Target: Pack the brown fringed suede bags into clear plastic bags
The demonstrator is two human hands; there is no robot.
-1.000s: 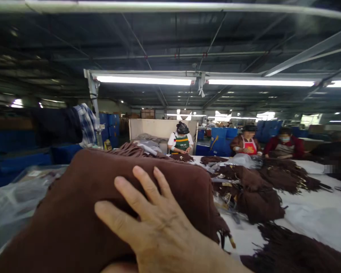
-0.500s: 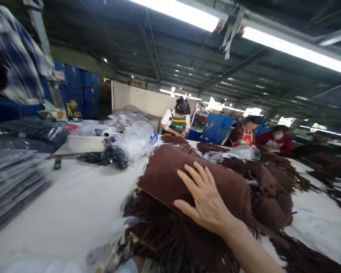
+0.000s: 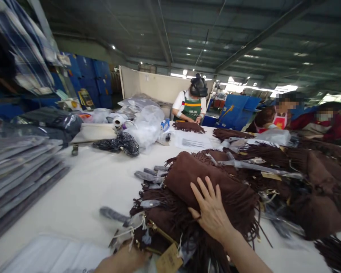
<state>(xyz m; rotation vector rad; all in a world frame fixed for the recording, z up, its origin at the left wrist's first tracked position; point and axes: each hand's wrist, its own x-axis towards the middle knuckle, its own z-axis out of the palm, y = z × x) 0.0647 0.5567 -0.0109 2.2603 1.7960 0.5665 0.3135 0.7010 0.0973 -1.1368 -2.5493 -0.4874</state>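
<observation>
My right hand lies flat with fingers spread on a dark brown fringed bag at the top of a stack. My left hand is low in the picture, beside the lower bags of the stack. It is blurred and its fingers are hidden, so any grip cannot be made out. A gold zip and a tan paper tag show at the stack's near side. Plastic-wrapped grey pieces stick out to the left of the stack.
More brown fringed bags lie at right. Flat plastic-wrapped packs are piled at left on the white table. Behind them are a black plastic bundle and clear bags. A co-worker in a green apron sits across; others are at right.
The view has tilted down and shifted. My left hand has come into sight at the bottom. My right hand stays spread on the top bag, and the stack's zip and tag now show.
</observation>
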